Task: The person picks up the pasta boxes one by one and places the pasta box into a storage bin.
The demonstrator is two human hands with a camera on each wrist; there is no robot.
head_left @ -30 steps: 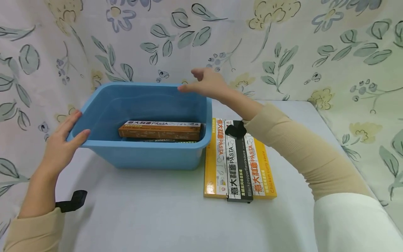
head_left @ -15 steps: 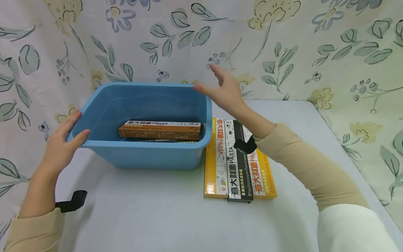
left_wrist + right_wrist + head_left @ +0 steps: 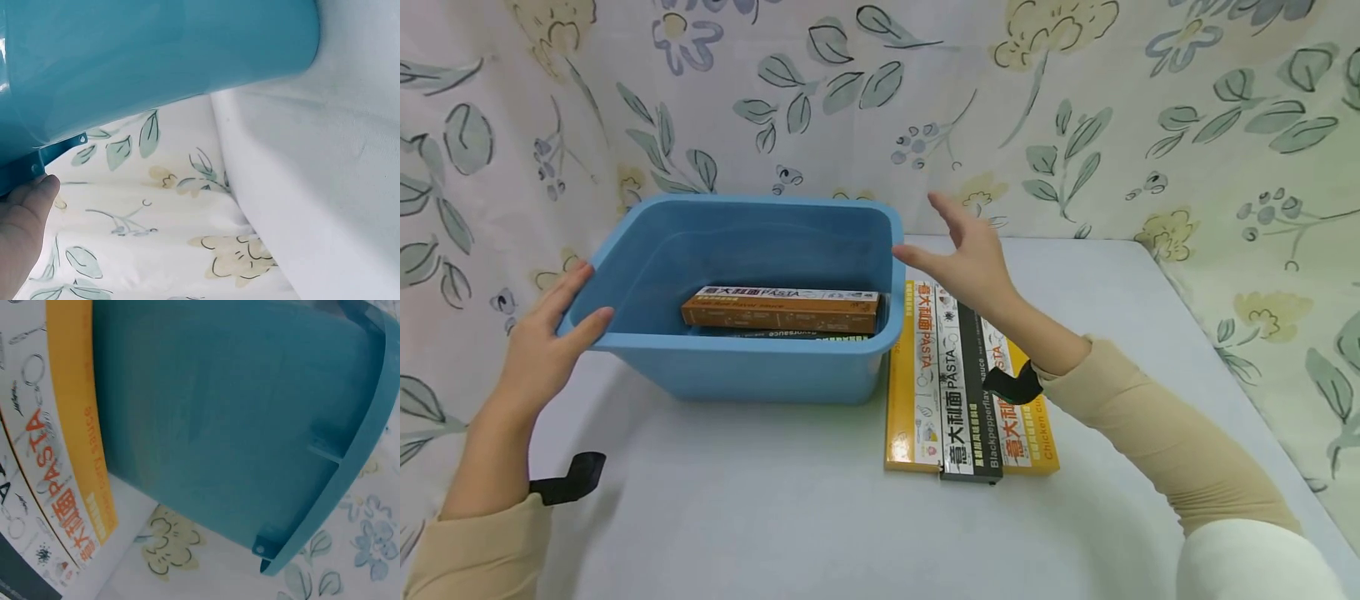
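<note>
My left hand [image 3: 542, 354] grips the left end of a blue plastic tub [image 3: 760, 375], thumb over the rim; the left wrist view shows fingers [image 3: 31, 203] under the rim's outer edge. Inside the tub a brown pasta box [image 3: 782, 317] lies on top of a dark pasta box [image 3: 805, 335]. My right hand [image 3: 973, 262], thumb and fingers spread and holding nothing, hovers just off the tub's right rim. Below it, side by side, lie a yellow pasta box [image 3: 901, 408], a black pasta box [image 3: 958, 437] and another yellow pasta box [image 3: 1037, 437], partly hidden by the wrist.
The tub and boxes stand on a white-covered table [image 3: 760, 500]. A floral curtain [image 3: 820, 108] hangs close behind the tub and along the right side. Each wrist carries a black strap mount [image 3: 576, 479]. The boxes lie right beside the tub's right wall.
My right hand has moved from over the tub's back right rim to the right and toward me, out past the rim. The left hand, tub and boxes stay put.
</note>
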